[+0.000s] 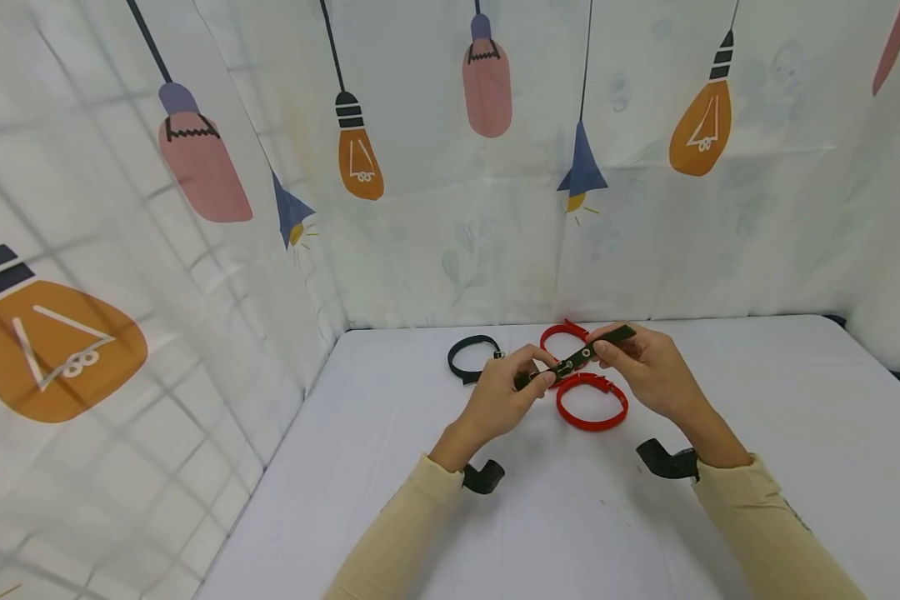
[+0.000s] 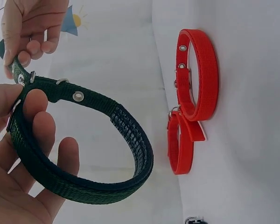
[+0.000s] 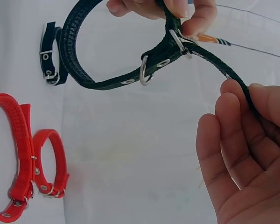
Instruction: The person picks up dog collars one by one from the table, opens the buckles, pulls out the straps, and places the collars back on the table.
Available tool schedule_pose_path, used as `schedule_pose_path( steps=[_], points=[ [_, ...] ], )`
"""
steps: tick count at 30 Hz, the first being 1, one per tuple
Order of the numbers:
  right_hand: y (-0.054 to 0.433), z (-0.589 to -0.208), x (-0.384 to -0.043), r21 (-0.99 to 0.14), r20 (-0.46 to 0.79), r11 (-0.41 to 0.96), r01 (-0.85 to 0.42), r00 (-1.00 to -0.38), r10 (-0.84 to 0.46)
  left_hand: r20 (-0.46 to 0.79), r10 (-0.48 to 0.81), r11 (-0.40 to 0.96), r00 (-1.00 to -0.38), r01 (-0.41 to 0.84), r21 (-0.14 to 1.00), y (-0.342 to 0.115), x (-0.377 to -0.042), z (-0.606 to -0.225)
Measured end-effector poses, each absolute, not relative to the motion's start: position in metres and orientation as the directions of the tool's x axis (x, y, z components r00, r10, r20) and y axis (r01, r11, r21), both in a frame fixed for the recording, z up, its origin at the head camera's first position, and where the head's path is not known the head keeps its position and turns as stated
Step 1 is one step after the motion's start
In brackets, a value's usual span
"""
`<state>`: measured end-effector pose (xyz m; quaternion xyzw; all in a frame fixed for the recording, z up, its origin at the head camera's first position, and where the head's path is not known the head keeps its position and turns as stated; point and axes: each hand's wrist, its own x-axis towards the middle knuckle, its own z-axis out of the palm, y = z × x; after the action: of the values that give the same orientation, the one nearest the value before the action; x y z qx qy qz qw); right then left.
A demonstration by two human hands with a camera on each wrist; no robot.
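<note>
A dark green collar (image 2: 91,193) with a padded inner lining is held up above the table between both hands, its band curved into a loop. My left hand (image 1: 498,396) grips it by the buckle, thumb and fingers pinching the band there. With thumb and forefinger, my right hand (image 1: 656,371) pinches the free strap end, which passes through the metal buckle (image 3: 177,42) and stretches out to the right. A D-ring (image 3: 143,70) and metal eyelets show along the band. The right hand's other fingers are extended beside the strap in the right wrist view.
Two red collars, one nearer (image 1: 591,426) and one farther (image 1: 543,337), stand buckled into loops on the white table (image 1: 540,517), close together beyond the hands. Left of them is a dark buckled collar (image 1: 453,362). A printed curtain (image 1: 420,250) hangs behind the table.
</note>
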<state>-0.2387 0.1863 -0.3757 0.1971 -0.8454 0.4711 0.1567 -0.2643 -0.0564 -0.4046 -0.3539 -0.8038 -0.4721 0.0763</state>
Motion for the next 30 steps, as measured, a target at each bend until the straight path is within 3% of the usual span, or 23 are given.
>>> schedule_pose_path(
  steps=[13,21,30],
  points=[
    [0.1837,-0.3750,-0.2360,-0.701,0.472,0.487,-0.521,-0.851,-0.231,0.360,0.605,0.435,-0.710,0.674,0.597,-0.0576,-0.2624,-0.4031],
    [0.1831,-0.3747,-0.2354,-0.692,0.469,0.490,-0.530,-0.846,-0.253,0.292,0.655,0.418,-0.697,0.656,0.628,-0.0583,-0.2638,-0.4036],
    [0.1846,-0.3743,-0.2362,-0.696,0.463,0.485,-0.529,-0.847,-0.259,0.312,0.635,0.358,-0.707,0.627,0.691,-0.0593,-0.2623,-0.4025]
  ],
)
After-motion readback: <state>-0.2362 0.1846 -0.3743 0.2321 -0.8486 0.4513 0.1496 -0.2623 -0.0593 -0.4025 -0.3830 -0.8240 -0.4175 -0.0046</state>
